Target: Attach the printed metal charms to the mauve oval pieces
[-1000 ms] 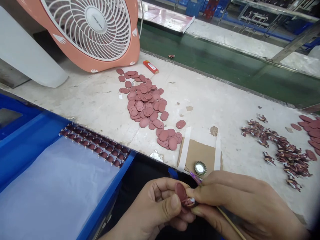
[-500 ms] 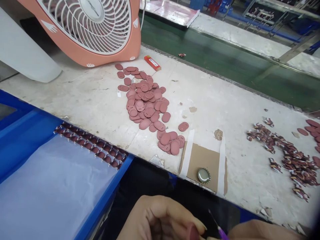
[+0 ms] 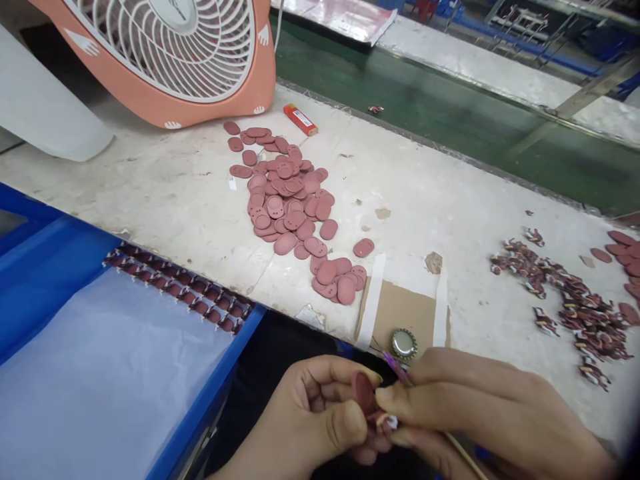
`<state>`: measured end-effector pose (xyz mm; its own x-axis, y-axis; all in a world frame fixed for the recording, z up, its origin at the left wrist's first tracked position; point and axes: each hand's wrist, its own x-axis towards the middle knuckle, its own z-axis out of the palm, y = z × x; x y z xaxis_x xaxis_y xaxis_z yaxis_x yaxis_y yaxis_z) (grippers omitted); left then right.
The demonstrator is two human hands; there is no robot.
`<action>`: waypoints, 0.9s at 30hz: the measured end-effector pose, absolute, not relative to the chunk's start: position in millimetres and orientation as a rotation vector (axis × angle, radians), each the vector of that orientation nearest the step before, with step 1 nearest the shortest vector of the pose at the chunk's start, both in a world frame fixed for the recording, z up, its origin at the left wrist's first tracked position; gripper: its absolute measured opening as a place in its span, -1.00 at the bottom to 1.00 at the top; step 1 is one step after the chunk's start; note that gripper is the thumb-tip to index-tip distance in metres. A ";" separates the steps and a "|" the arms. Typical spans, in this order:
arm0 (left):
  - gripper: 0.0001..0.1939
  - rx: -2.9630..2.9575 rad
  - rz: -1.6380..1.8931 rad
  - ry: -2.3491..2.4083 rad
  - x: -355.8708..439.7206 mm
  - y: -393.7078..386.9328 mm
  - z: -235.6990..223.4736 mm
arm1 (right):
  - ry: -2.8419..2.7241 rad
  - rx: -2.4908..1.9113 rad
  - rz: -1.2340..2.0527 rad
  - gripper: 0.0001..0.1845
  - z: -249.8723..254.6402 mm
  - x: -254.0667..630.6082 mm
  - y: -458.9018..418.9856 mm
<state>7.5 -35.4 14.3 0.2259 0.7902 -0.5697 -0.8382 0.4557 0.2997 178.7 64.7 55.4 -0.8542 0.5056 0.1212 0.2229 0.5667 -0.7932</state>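
Note:
My left hand [image 3: 320,413] is closed at the bottom centre, pinching a reddish-brown oval piece [image 3: 364,392] tilted on edge. Against the lower side of that piece sits a small brown-and-white figure [image 3: 386,423], partly hidden by fingers. My right hand [image 3: 470,400] is closed around a thin stick tool with a purple collar [image 3: 396,368] and a tan shaft; its fine tip points up and left. Thumb and fingertips of the right hand also touch the oval piece and the figure. Just beyond the hands, a bottle cap [image 3: 404,344] rests on a taped cardboard square [image 3: 413,310].
Oval pieces [image 3: 285,200] lie heaped mid-table, with small figures [image 3: 565,293] and more ovals [image 3: 625,250] at right. An orange lighter [image 3: 301,120] and a fan [image 3: 215,110] stand behind. A blue drawer [image 3: 200,393] at left holds rows of joined pieces [image 3: 175,287].
Both hands have risen further into view and come together. The right hand now reaches the oval piece, and the small figure has become visible. The view has shifted slightly.

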 end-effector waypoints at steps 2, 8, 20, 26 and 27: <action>-0.70 -0.053 1.135 0.740 8.9 -35.4 11.9 | -2.417 -0.543 1.307 -0.83 57.9 175.3 69.7; -0.69 -0.023 1.117 0.757 11.7 -38.5 9.4 | -2.361 -0.552 1.367 -0.84 55.3 173.0 69.8; -0.77 0.012 1.199 0.716 16.4 -41.4 11.4 | -2.384 -0.530 1.334 -0.87 61.5 172.2 68.4; -0.80 0.004 1.167 0.713 13.8 -41.7 7.4 | -2.423 -0.511 1.271 -0.86 59.8 171.5 66.0; -0.80 0.012 1.178 0.716 13.4 -42.3 5.4 | -2.445 -0.498 1.220 -0.87 59.7 172.1 65.9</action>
<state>13.4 -42.3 5.4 0.1912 0.8423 -0.5040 -0.8351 0.4094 0.3674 172.1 65.9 59.7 -0.8723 0.4616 0.1613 0.1489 0.5649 -0.8116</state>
